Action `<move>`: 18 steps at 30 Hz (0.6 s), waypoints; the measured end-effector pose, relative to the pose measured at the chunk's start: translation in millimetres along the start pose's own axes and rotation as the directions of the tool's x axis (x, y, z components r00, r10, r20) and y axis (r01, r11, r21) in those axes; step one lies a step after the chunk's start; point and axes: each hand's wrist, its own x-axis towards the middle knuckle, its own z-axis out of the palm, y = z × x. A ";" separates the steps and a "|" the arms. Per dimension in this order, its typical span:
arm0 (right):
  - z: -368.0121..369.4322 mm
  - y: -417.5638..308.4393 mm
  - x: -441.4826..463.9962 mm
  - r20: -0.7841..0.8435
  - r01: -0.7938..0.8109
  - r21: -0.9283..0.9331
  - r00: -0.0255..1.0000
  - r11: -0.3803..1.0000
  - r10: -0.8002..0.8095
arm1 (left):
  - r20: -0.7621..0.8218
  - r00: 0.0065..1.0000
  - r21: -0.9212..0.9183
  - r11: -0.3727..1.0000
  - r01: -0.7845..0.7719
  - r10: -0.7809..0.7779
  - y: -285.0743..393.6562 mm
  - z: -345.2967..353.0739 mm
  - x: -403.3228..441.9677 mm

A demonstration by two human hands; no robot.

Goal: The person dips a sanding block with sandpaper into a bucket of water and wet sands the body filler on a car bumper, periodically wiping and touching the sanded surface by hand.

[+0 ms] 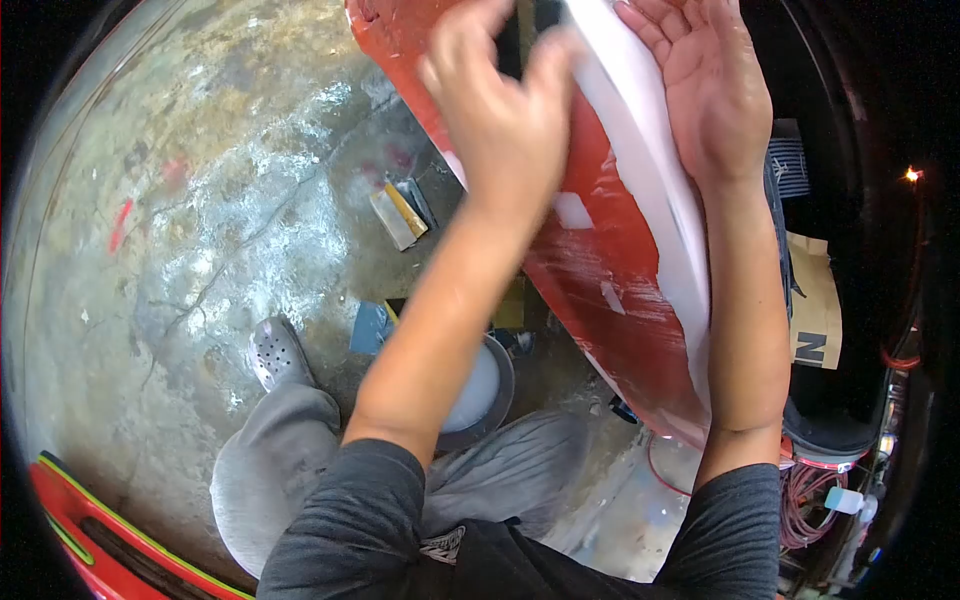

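Observation:
A large red panel [600,265] with a pale, whitish band [650,170] along its right side slants across the view in front of me. My left hand [505,115] is over the panel's upper part, blurred by motion. Its thumb and fingers curve around a dark, narrow thing [512,45] whose kind I cannot make out; the top of the frame cuts off the fingertips. On the right, my right hand [715,95] lies along the pale band, palm turned towards me and fingers extended. It appears to hold nothing.
A bucket [500,395] of cloudy liquid stands below the panel. Small flat pads [400,215] and a blue sheet [371,328] lie on the wet concrete floor [220,200]. A red and black object [120,545] sits lower left; a brown paper bag [815,300] and coiled cable [805,505] are right.

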 end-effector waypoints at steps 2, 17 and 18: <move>-3.6 -1.6 0.6 0.039 -0.022 0.040 0.999 0.999 0.020 | 0.077 0.996 0.031 0.999 -0.042 0.040 43.2 -14.6 -68.3; -18.9 5.5 8.3 0.077 -0.004 0.051 0.997 0.999 0.000 | 0.297 0.949 0.029 0.992 -0.121 0.107 53.3 -36.9 -92.3; -23.9 4.0 6.7 0.116 -0.022 0.106 0.993 0.994 0.009 | 0.274 0.951 0.040 0.986 -0.162 0.145 43.9 -34.8 -89.9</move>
